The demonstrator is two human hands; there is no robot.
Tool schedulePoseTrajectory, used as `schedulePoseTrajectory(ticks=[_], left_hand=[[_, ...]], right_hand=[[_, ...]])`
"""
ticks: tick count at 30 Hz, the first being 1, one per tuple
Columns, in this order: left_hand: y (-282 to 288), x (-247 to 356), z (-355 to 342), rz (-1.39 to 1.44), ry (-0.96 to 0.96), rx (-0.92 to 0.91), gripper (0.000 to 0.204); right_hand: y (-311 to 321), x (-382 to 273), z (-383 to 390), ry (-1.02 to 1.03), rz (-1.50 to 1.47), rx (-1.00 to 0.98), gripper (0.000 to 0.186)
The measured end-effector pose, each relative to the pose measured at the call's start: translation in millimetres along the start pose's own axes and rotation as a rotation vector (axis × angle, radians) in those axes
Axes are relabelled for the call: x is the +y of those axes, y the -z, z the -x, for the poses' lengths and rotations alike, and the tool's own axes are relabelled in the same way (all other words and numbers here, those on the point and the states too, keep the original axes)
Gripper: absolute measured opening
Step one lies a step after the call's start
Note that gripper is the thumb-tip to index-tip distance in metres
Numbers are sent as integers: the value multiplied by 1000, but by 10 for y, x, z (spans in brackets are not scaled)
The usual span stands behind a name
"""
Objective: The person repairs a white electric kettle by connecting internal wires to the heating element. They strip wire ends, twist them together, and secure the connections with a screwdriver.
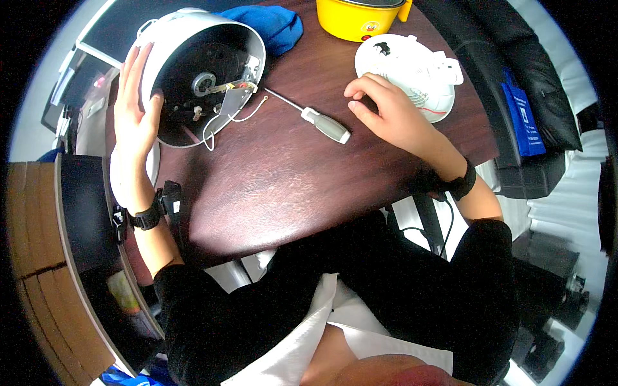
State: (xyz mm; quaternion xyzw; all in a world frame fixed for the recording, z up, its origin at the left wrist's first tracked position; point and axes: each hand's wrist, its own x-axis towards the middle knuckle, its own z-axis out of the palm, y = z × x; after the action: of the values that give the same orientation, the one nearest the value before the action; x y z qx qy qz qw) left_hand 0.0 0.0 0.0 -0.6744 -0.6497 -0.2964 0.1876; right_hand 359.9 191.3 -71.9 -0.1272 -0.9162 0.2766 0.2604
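My left hand (135,106) grips the side of a white cylindrical appliance housing (185,29), fingers long against the outside and thumb at the rim. The housing lies tipped toward me, showing a dark interior with a metal plate, small parts and a loose white wire (210,135). My right hand (383,106) is loosely curled with nothing visible in it, thumb apart from the fingers, beside a white oval plastic base (428,64) with wires and a red lead. A screwdriver (325,125) with a grey handle lies between my hands, tip toward the housing.
A yellow pot (352,16) stands at the back of the dark wooden table (277,193). A blue cloth (273,29) lies behind the housing. A black padded seat (544,109) with a blue bag (521,122) is at right, cardboard boxes (42,238) at left.
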Motion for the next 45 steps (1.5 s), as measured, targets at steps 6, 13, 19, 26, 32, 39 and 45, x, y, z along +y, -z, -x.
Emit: schedulePoseTrajectory(ticks=[6,13,19,26,32,39,45], left_hand=[[-11,-101,272,64,92,26,64],[-157,197,615,95,522,121,73],[-247,42,1071,183,525,125,70],[-154,-90,1232,166,842,-253,34],[-226,153,1183,480,793,-346,33],[-231,389,963,279,699,-395,41],[-415,336,1009,394,742,-445,20]], right_hand=[[-135,85,-193,55,-68,39,18],[-377,50,-847,129,51,191,32],[-595,-135,-1024,37,74,9,29],[-673,-196,-1087,-80,-7,-216,29],[-765,-274,-1213,-84,36,-241,27],[-1058,-252,-1253,37,56,-243,29],[-861,-186,-1395,-15,23,-266,30]])
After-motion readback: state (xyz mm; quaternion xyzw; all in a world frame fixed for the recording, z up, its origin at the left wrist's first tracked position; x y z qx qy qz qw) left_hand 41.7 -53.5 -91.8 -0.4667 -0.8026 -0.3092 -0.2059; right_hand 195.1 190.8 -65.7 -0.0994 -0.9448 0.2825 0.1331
